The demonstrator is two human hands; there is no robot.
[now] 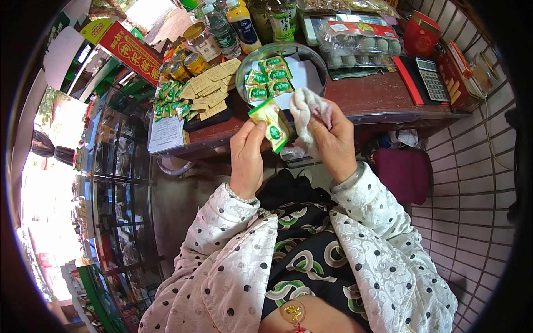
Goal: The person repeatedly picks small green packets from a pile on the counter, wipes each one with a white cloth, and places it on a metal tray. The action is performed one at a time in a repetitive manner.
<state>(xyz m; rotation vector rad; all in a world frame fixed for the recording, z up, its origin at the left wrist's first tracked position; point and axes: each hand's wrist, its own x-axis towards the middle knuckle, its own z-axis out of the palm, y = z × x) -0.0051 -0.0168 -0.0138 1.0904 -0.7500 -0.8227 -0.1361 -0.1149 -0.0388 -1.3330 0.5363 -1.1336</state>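
My left hand pinches a small green and yellow snack packet between thumb and fingers, upright before me. Close beside it on the right, my right hand grips a bunched white cloth with a pinkish edge. Just beyond both hands stands a round metal basin. Several similar green packets lie inside it on white paper. More green packets are heaped on the counter to the left, beside a spread of tan cards that bear writing.
Small cans, a honey jar and drink bottles stand behind on the brown counter. Cartons of eggs, a calculator and red boxes are at the right. Glass shelving runs down the left; a tiled wall bounds the right.
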